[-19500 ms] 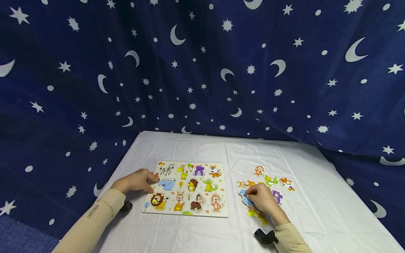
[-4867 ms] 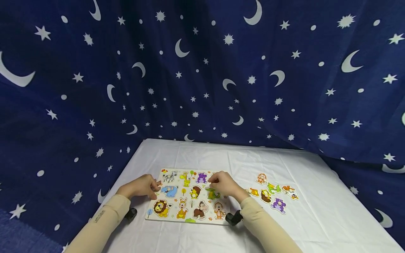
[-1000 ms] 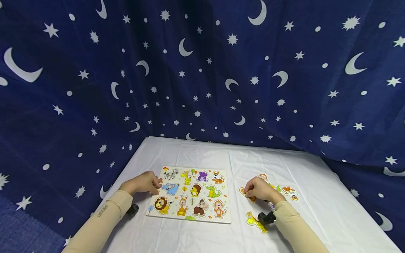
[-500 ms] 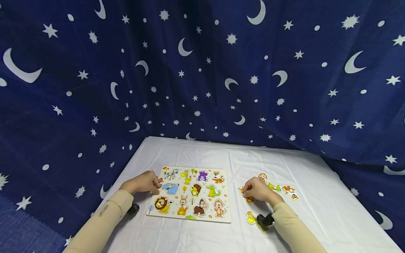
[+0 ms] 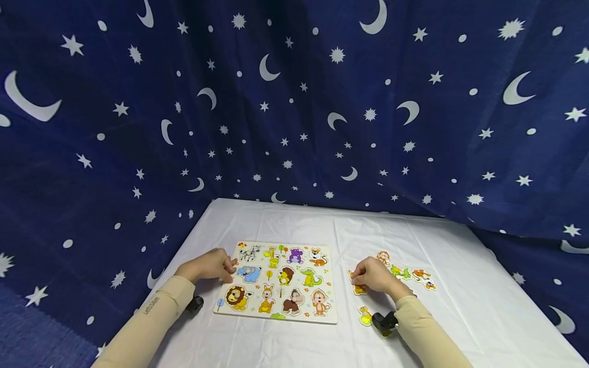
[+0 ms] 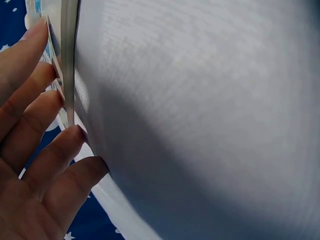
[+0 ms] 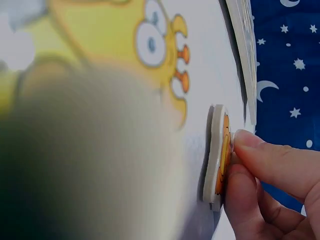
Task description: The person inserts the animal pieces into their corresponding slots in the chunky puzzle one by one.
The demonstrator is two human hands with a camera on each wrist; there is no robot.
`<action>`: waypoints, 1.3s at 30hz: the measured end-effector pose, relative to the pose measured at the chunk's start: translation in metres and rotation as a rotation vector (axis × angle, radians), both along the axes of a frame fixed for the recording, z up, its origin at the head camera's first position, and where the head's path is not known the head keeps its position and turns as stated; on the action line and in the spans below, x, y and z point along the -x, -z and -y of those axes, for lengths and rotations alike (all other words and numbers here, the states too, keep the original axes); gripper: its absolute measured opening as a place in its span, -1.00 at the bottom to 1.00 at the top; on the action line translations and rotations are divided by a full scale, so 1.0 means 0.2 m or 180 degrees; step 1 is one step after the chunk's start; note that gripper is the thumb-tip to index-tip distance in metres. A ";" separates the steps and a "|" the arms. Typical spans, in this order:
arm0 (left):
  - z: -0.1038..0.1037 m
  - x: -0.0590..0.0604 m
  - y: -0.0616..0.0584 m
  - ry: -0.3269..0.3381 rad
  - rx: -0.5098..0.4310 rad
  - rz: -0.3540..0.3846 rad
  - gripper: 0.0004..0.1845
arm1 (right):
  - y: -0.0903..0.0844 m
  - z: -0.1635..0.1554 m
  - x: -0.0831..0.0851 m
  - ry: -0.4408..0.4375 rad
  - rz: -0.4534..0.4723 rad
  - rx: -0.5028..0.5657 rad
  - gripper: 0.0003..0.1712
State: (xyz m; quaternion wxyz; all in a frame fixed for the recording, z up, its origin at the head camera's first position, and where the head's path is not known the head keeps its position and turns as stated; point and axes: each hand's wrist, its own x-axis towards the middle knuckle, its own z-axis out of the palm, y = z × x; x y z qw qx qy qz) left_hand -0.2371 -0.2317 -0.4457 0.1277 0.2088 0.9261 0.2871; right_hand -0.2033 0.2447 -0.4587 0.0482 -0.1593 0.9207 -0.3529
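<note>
My right hand (image 5: 377,276) pinches an orange kangaroo puzzle piece (image 5: 360,290) between thumb and fingertips. In the right wrist view the piece (image 7: 221,157) shows edge-on, close over the white cloth, with its printed face towards the fingers. My left hand (image 5: 209,266) rests at the left edge of the animal puzzle board (image 5: 276,286), thumb and fingers spread along it. In the left wrist view those fingertips touch the rim of the board (image 6: 68,65). Nearer me lies a yellow giraffe piece (image 5: 365,316), partly hidden by the right wrist's black camera.
Beyond and right of my right hand lie a monkey piece (image 5: 383,257), a green crocodile piece (image 5: 401,272) and a tiger piece (image 5: 430,284). The white-covered table (image 5: 285,225) ends at a dark blue curtain (image 5: 294,102) with moons and stars.
The elephant piece held earliest is gone from the loose pieces. After reaching over the board, the right hand returned to the pieces. Within the last second the kangaroo piece has turned more upright.
</note>
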 end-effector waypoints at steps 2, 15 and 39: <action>0.00 0.00 0.00 0.0085 -0.0026 -0.0021 -0.80 | 0.00 0.01 0.00 0.0009 0.0000 -0.0008 -0.92; 0.00 -0.01 -0.01 0.0043 -0.0021 -0.0026 -0.80 | -0.01 0.03 -0.01 -0.0023 -0.0061 0.0023 -0.90; -0.01 -0.01 0.00 -0.0078 0.0081 0.0074 -0.83 | -0.02 0.07 -0.05 -0.0021 0.0046 0.0319 -0.94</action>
